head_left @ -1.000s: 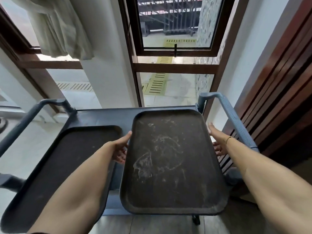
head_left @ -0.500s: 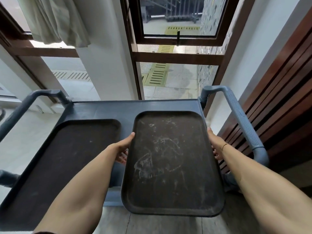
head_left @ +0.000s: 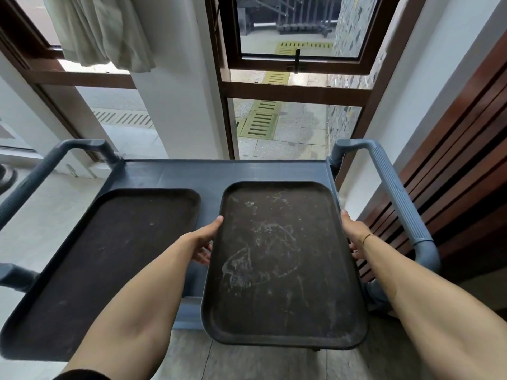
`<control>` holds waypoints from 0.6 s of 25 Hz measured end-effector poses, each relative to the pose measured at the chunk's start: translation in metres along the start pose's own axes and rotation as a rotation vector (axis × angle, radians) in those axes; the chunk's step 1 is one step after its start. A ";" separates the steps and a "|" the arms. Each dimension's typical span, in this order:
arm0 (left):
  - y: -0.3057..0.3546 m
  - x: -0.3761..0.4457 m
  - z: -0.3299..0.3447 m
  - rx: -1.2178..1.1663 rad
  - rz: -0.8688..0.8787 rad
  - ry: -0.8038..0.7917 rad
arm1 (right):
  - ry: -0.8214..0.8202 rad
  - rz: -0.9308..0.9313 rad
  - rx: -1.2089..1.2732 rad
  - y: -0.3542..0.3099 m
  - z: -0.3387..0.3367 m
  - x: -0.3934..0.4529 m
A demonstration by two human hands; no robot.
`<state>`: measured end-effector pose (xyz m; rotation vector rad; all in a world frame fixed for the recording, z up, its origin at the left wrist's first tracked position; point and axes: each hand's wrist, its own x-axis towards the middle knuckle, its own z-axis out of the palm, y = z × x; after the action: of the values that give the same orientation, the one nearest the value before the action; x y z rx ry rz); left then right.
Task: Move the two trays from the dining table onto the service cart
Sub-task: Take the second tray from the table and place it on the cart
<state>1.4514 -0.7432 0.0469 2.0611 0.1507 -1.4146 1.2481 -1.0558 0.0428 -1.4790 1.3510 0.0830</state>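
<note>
Brown-framed windows (head_left: pixel 296 86), pale curtain (head_left: pixel 101 28), white walls, perhaps wooden slatted panelling (head_left: pixel 466 165) right.

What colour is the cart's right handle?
Blue-grey, with a ribbed grip; the cart's right handle shows clearly in the head view.

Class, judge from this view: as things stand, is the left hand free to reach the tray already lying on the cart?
Probably not yet: the left hand grips the scratched tray. Once it lets go, the other tray lies right beside it, nothing between them.
</note>
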 end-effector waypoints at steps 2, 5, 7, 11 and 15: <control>-0.002 0.001 -0.001 -0.012 0.023 0.025 | 0.015 -0.036 -0.055 0.000 0.001 0.000; -0.007 0.002 0.000 -0.024 0.119 0.168 | 0.064 -0.146 -0.285 -0.002 0.003 -0.005; -0.010 -0.004 0.000 0.013 0.207 0.290 | 0.113 -0.256 -0.455 -0.004 0.006 -0.011; -0.034 -0.031 -0.010 0.139 0.389 0.454 | 0.115 -0.437 -0.632 -0.013 0.030 -0.029; -0.087 -0.065 -0.030 0.191 0.432 0.637 | 0.008 -0.614 -0.719 -0.026 0.075 -0.054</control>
<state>1.4112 -0.6419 0.0731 2.4508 -0.1702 -0.5063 1.2913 -0.9722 0.0628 -2.4445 0.8392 0.1773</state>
